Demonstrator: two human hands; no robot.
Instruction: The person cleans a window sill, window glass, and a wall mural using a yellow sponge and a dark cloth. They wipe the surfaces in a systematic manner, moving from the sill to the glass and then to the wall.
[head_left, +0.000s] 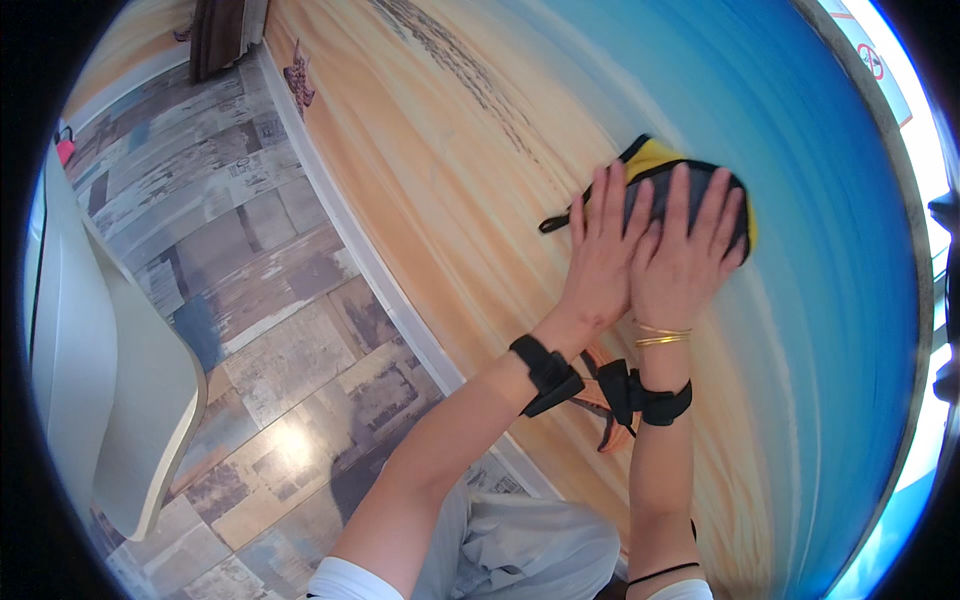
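Observation:
A grey and yellow cloth (658, 154) with black edging and a black hanging loop lies folded against a wall painted or printed with a beach scene (450, 195). My left hand (604, 251) presses on the cloth's left part with outstretched fingers. Beside it, thumbs close together, my right hand (679, 259) holds the right part flat to the wall, fingers spread. Both palms hide much of the cloth. Each wrist wears a black strap with a small module; gold bangles (663, 339) circle the right one.
A white baseboard (360, 255) borders the patchwork plank-pattern floor (277, 330). At the left stands a pale, curved piece of furniture (150, 375). A grey ledge (921, 300) edges the wall at the right, beside a bright window. Dark brown drapery (217, 37) hangs at the far end.

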